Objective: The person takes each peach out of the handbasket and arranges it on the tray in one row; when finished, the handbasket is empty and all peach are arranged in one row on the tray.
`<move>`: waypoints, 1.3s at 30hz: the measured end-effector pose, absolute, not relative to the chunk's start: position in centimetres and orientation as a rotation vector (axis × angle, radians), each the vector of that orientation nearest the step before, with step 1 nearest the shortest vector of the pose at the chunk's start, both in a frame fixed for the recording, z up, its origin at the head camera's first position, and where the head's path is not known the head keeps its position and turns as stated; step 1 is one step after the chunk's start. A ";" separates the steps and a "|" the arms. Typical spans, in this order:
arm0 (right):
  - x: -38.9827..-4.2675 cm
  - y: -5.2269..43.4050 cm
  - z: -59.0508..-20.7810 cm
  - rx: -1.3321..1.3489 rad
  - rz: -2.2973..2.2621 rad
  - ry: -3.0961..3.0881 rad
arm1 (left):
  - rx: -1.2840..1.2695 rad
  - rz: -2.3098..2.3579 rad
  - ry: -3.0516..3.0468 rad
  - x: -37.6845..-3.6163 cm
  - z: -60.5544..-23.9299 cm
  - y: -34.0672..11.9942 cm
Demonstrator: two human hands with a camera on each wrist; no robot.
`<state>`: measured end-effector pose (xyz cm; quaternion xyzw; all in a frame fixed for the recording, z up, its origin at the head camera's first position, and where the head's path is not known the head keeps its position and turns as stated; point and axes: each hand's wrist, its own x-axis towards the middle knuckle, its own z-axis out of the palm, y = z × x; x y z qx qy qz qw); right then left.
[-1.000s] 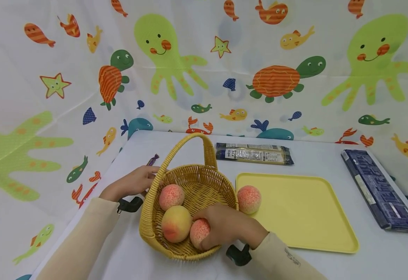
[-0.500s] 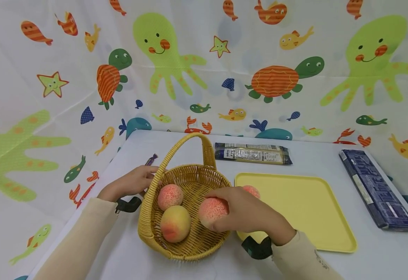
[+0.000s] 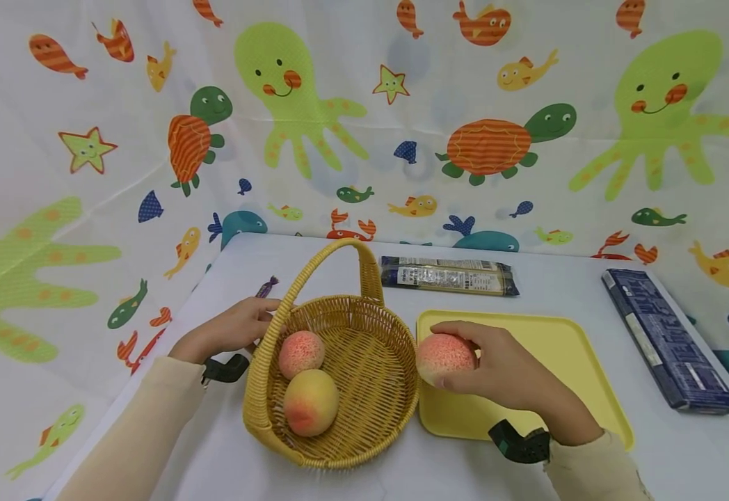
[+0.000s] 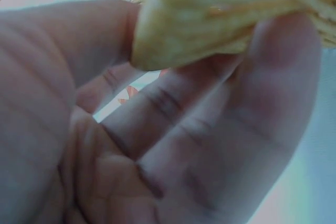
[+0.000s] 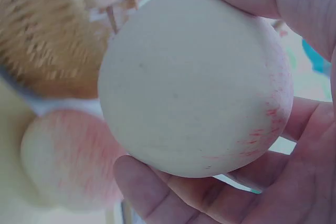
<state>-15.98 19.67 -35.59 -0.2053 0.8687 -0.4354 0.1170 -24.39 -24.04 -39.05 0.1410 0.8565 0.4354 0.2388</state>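
My right hand (image 3: 505, 365) grips a pink, speckled peach (image 3: 444, 358) by its sides, above the left part of the yellow tray (image 3: 527, 414). In the right wrist view, its pale underside faces the camera, and a second pink peach (image 5: 71, 158) lies below; the hand and held peach hide that one from the head view. My left hand (image 3: 233, 328) holds the wicker basket (image 3: 371, 383) by its left side, thumb and fingers around the woven edge. Inside the basket are a pink peach (image 3: 302, 353) and a larger yellow peach (image 3: 311, 402) with a red blush.
Behind the basket lies a dark, flat packet (image 3: 449, 277) with a label. A long blue box (image 3: 671, 341) stands right of the tray. A small purple wrapped candy (image 3: 267, 287) sits beyond my left hand. The sea-animal curtain (image 3: 339, 104) borders the table.
My right hand has lifted one pink peach out of the basket and carried it right, over the tray. My left hand has stayed at the basket.
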 end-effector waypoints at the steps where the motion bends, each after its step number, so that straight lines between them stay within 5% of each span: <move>1: -15.9 20.1 -35.8 -0.585 -1.283 2.550 | 0.385 1.190 2.348 -24.4 -39.0 -24.1; 15: -16.3 24.4 -37.9 -0.347 -1.304 2.629 | 0.394 1.197 2.342 -24.3 -39.1 -24.0; 39: -17.9 25.0 -41.4 -0.138 -1.214 2.710 | 0.391 1.201 2.338 -24.4 -39.1 -24.1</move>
